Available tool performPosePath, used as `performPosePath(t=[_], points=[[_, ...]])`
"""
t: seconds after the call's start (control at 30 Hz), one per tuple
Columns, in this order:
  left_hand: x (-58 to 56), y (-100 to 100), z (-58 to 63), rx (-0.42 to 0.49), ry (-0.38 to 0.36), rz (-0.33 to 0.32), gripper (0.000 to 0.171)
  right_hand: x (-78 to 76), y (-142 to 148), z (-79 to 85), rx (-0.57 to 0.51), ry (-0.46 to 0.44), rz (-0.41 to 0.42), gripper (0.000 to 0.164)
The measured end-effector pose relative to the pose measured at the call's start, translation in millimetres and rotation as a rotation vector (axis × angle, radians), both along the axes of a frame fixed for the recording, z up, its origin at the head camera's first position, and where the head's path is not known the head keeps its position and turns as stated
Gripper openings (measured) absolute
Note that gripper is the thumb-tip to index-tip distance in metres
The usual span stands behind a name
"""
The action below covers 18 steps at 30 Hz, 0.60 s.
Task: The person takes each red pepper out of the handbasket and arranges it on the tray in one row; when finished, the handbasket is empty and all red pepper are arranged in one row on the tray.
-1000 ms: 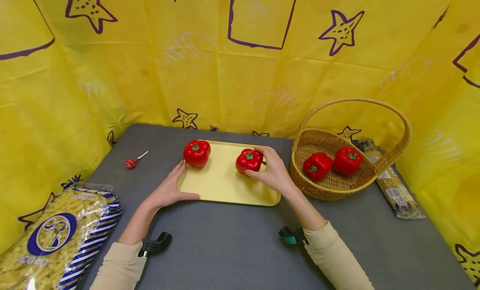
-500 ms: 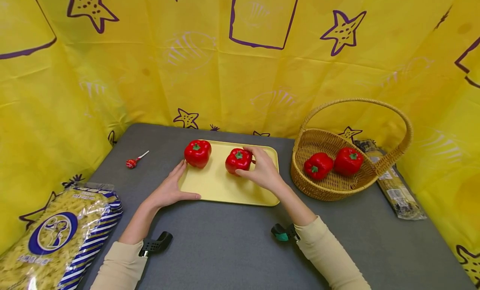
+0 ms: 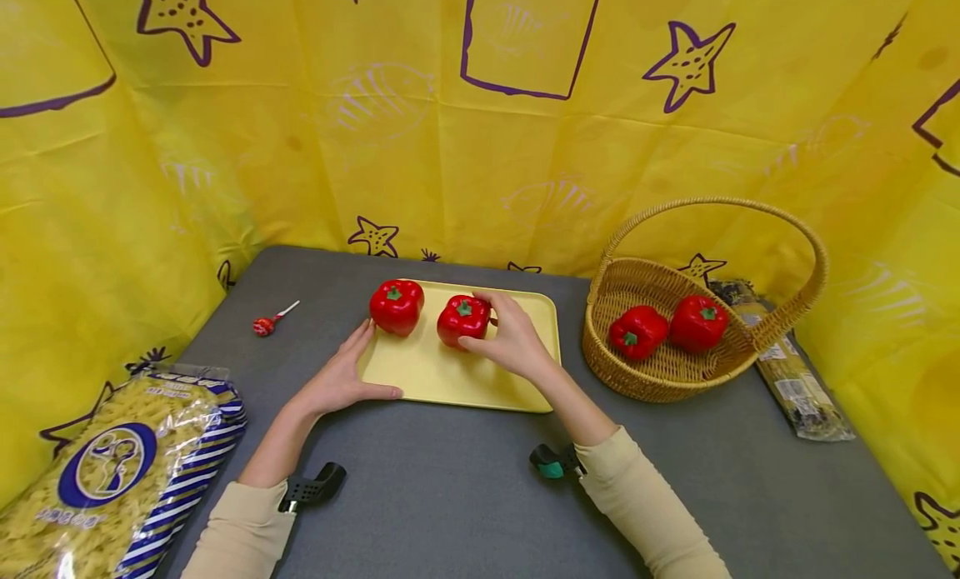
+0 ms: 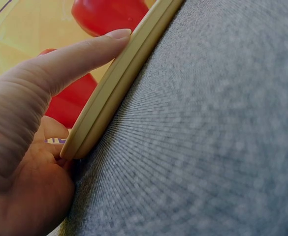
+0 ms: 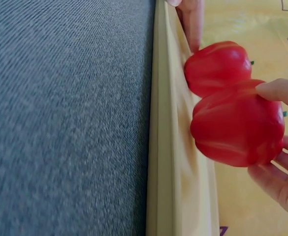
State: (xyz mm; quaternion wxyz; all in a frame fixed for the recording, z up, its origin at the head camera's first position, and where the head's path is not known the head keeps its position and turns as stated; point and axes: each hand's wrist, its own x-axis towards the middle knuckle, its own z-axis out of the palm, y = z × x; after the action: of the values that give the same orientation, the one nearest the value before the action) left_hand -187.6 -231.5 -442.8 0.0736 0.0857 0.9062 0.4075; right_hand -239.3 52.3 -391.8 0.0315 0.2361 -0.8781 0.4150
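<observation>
My right hand [image 3: 510, 337] grips a red bell pepper [image 3: 461, 321] over the middle of a pale yellow tray [image 3: 420, 379], thumb on the near side and fingers on the far side. Whether its base touches the tray, I cannot tell. Another red bell pepper [image 3: 396, 307] sits at the tray's left end. My left hand [image 3: 341, 379] spans the tray's near left corner. Its straight thumb [image 4: 89, 51] rests against the front rim, and its extended fingers lie along the left edge beside that pepper. In the right wrist view the held pepper [image 5: 237, 125] partly covers the other.
A wicker basket [image 3: 648, 387] with two red bell peppers [image 3: 697, 322] stands to the right, its tall handle raised. Behind it lies a clear packet [image 3: 798, 387]. A lollipop [image 3: 265, 326] lies left of the tray. A large pasta bag [image 3: 120, 471] fills the near left.
My right hand has moved left along the tray with its bell pepper, closer to the other pepper. The left hand has stayed at the tray corner.
</observation>
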Motion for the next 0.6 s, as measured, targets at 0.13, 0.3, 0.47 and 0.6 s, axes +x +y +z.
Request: performPosePath(t=[0.13, 0.3, 0.47, 0.6], points=[[-0.1, -0.1, -0.1, -0.001, -0.003, -0.001, 0.125, -1.2, -4.6, -1.3, -0.008, -0.021, 0.003, 0.072], [0.2, 0.2, 0.0, 0.003, -0.006, -0.001, 0.124, -3.5, -9.0, -3.0, -0.016, -0.025, 0.005, 0.072], [0.4, 0.4, 0.2, 0.007, -0.002, -0.003, 0.123, -6.8, -12.8, -4.0, 0.002, -0.006, 0.008, 0.071], [0.2, 0.1, 0.2, 0.012, -0.006, -0.002, 0.123, -9.1, -15.7, -4.9, 0.007, 0.005, 0.016, 0.071]])
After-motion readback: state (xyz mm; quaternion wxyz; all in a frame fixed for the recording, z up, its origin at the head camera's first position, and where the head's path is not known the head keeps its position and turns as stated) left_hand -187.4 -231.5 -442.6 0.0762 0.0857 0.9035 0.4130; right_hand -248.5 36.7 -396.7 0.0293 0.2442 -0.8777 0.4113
